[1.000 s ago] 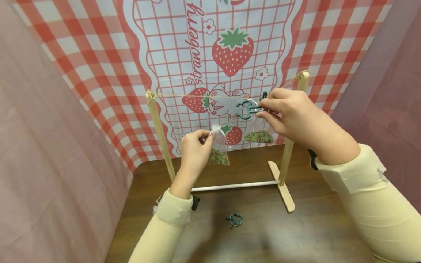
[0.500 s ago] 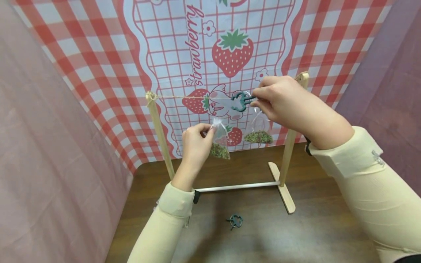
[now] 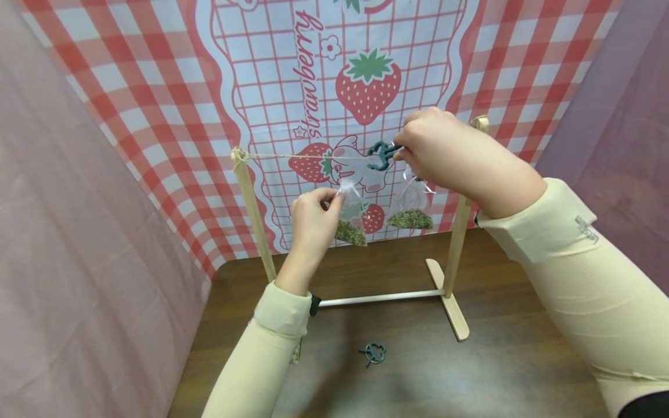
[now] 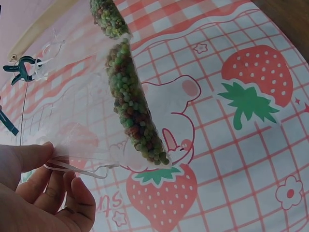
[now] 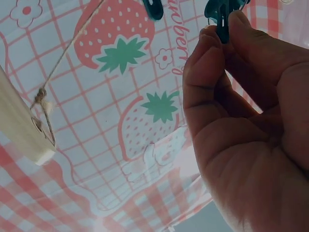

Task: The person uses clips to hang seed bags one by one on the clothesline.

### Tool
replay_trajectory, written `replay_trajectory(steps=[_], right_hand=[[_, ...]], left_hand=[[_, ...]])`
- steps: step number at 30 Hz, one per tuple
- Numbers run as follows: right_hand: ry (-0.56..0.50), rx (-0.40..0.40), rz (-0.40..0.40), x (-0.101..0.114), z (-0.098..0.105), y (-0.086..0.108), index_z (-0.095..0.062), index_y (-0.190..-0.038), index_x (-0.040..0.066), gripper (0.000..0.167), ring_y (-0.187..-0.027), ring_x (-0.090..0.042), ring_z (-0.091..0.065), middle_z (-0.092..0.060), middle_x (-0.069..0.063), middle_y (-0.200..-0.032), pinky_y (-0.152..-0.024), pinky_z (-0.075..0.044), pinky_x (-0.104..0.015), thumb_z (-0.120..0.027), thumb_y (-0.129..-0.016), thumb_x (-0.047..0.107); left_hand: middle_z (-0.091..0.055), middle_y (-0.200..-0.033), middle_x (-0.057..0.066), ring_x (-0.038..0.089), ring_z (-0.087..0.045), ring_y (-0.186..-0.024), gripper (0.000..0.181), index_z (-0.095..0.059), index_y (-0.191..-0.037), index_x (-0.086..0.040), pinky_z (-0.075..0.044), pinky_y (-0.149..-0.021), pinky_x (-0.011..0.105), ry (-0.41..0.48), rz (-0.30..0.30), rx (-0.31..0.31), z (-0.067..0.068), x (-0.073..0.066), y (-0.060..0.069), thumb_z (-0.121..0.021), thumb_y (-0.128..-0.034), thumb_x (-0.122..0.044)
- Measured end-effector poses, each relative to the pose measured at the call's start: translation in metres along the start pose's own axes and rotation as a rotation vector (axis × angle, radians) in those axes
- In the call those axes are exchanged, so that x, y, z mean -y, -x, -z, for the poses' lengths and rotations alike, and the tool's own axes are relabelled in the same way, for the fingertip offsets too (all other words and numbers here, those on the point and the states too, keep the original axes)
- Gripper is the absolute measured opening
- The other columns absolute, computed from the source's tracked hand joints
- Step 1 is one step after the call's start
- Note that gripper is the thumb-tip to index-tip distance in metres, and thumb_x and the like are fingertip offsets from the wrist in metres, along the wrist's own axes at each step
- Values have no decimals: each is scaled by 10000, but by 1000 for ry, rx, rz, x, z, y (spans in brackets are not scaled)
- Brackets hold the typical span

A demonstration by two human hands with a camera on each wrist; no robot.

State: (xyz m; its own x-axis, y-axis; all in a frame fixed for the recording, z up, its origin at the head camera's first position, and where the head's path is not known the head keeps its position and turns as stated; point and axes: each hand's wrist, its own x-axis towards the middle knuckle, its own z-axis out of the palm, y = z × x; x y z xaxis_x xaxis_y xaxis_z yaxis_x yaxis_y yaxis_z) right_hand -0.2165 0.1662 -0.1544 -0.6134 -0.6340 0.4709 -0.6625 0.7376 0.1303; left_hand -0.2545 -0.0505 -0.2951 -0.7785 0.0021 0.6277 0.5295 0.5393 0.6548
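My left hand (image 3: 313, 223) pinches the gathered top of a sheer white drawstring bag (image 3: 351, 232). Green and brown granules fill its bottom, seen close in the left wrist view as a packed strip (image 4: 133, 106). Up and to the right, my right hand (image 3: 434, 142) pinches the handles of a dark green spring clip (image 3: 384, 155) between thumb and fingers, beside the string (image 3: 292, 155). A second bag of granules (image 3: 410, 218) hangs below the right hand. Another green clip (image 4: 21, 69) sits on the string by that bag's ribbon in the left wrist view.
The string runs between two wooden posts (image 3: 253, 215), with a white crossbar (image 3: 381, 298) low between them. A loose green clip (image 3: 374, 352) lies on the brown table (image 3: 418, 377). Part of another bag (image 3: 296, 353) shows beside my left sleeve. A strawberry-print cloth (image 3: 368, 87) hangs behind.
My right hand has moved up and left with the clip, uncovering the hanging bag's upper part. The left hand has raised its bag slightly towards the string.
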Motion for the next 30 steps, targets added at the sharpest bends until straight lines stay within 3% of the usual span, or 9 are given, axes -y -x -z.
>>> replay_trajectory(steps=[8,13,21,30], right_hand=[[23,70,-14,-3,1,-13,-738,-850,-62,79,-765,-340,-634,-656,-146,-786,-726,-549,-491,-723,-914,-19],[24,127,-40,-2,1,-19,-746,-880,-63,72,-803,-360,-654,-689,-156,-828,-760,-553,-507,-732,-915,-1],[17,226,-129,2,-2,-30,-753,-921,-43,95,-741,-282,-652,-704,-138,-845,-678,-569,-433,-739,-934,50],[23,302,-131,3,-5,-37,-763,-899,-44,118,-712,-266,-666,-711,-140,-825,-647,-573,-408,-742,-936,66]], left_hand=[[-702,-751,-3,151,-535,-590,122,-795,-944,-57,-433,-599,313,-15,3,2,-1,-2,-4,-729,-964,-159],[-701,-764,-1,145,-542,-573,127,-789,-953,-55,-439,-498,302,-4,0,8,-2,-3,-8,-718,-973,-159],[-699,-763,10,140,-549,-580,125,-786,-949,-46,-447,-514,287,-2,-14,4,-4,-4,-14,-719,-971,-149],[-702,-790,21,140,-551,-602,124,-785,-962,-44,-452,-525,278,-5,-38,21,-6,-11,-18,-718,-972,-148]])
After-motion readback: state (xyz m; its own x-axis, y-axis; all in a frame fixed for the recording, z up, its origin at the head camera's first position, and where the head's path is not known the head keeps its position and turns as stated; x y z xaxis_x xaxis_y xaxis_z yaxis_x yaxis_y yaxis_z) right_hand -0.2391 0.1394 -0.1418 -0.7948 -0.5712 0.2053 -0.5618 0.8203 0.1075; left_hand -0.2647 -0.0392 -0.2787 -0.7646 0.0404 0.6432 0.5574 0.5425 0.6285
